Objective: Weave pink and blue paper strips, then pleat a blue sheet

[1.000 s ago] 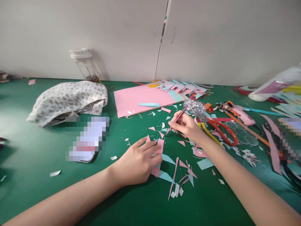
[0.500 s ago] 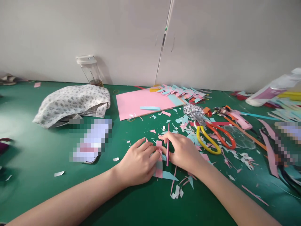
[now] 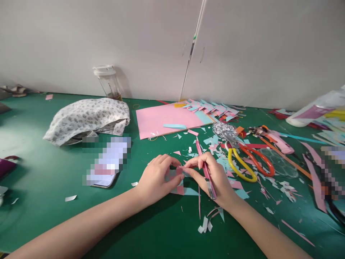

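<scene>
My left hand (image 3: pixel 157 179) is curled on the green table (image 3: pixel 40 151), its fingertips pinching a small pink paper piece (image 3: pixel 176 180) that lies on a light blue scrap. My right hand (image 3: pixel 212 176) meets it from the right and also pinches the paper's edge. A thin pink pencil-like tool (image 3: pixel 205 169) is tucked between the right hand's fingers, its tip pointing away from me. Pink and blue paper offcuts lie scattered around both hands.
Yellow and orange scissors (image 3: pixel 248 160) lie right of my hands, beside a pink glue gun (image 3: pixel 275 138). A pink paper sheet (image 3: pixel 167 117) and cut strips sit behind. A patterned cloth bag (image 3: pixel 86 117), a clear bottle (image 3: pixel 109 82) and a phone (image 3: pixel 106 165) are at the left.
My right hand came from near the scissors to the pink paper piece, bringing the tool along. My left hand curled from flat fingers into a pinch on the paper.
</scene>
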Tool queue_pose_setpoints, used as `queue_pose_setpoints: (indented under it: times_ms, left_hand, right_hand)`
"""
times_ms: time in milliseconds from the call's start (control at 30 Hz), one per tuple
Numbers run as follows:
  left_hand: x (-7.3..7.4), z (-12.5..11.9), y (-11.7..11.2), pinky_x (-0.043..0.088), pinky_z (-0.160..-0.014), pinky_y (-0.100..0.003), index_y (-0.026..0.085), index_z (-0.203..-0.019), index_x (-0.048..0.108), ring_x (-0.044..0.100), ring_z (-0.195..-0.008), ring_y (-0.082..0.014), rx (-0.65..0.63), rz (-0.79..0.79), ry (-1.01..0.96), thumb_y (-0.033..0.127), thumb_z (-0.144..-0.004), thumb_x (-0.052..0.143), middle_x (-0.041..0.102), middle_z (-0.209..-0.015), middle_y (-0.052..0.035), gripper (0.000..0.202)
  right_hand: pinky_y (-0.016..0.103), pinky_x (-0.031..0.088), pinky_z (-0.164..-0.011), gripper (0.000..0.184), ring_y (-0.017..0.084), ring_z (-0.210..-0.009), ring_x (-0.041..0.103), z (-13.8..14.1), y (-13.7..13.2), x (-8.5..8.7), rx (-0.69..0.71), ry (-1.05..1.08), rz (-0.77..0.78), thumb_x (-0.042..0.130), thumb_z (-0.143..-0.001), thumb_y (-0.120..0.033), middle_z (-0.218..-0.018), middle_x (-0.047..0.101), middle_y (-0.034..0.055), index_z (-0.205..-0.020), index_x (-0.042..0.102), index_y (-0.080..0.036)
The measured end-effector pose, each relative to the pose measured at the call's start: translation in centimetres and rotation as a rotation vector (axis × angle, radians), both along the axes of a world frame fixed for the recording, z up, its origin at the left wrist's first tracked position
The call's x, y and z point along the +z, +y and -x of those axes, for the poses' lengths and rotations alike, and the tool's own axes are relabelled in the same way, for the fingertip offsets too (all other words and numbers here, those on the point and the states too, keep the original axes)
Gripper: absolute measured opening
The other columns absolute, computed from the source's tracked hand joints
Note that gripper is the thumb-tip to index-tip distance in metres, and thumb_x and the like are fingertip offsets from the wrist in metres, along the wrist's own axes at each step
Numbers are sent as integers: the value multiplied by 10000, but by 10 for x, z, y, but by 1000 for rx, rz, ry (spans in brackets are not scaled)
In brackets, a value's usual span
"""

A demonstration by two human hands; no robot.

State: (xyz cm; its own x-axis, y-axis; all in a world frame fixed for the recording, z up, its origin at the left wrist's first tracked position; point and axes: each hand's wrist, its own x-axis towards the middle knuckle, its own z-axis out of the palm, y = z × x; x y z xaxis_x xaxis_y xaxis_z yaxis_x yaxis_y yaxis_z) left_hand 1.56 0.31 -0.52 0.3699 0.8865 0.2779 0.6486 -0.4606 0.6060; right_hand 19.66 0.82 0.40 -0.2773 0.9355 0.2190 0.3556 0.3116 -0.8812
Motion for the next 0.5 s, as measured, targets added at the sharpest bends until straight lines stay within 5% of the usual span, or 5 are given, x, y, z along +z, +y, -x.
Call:
queue_pose_setpoints:
  times_ms: [267, 500]
  left_hand:
    - [6, 0, 2, 473, -706, -295, 207, -829, 622, 571, -734, -136, -48, 121, -106, 307, -853, 500, 623, -753, 5, 159]
    - [6, 2, 4, 466, -486, -194, 189, -792, 618, 562, -528, -84, -44, 441, -349, 312, -847, 482, 606, -654, 32, 191]
  right_hand:
    - [375, 519, -734, 366, 182, -779, 650, 4, 0, -4, -46, 220, 48, 660, -758, -214, -819, 656, -1, -762, 296, -255]
    - [384, 522, -769, 341, 171, -799, 644, -4, 5, -6, -61, 249, 23, 646, -769, -211, -849, 638, 1, -800, 310, -258]
